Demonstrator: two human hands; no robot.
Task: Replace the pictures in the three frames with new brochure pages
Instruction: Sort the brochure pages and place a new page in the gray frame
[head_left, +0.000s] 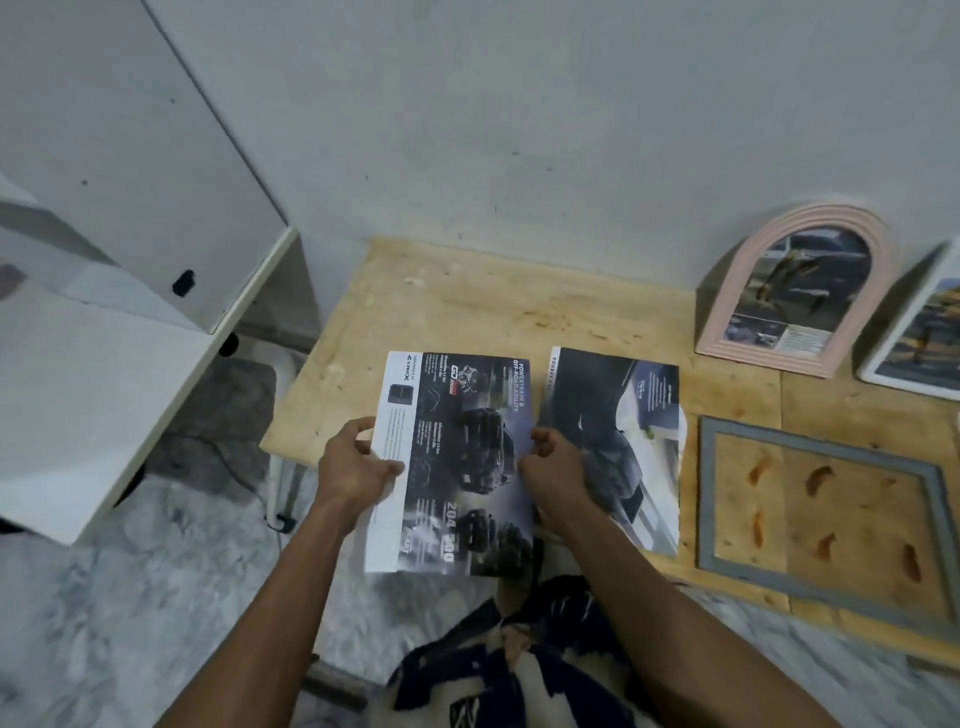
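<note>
Brochure page (457, 462) pinched between left hand (358, 467) fingers (387, 470), thumb on top

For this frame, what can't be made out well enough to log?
All head view:
- White frame: cut off by the right edge.
- Small print on the left brochure page: too small and blurred.
- Right brochure page: partly covered by the right hand.
- Left hand: fingers behind the page, hidden.
- Grey frame: glass undeterminable.
</note>
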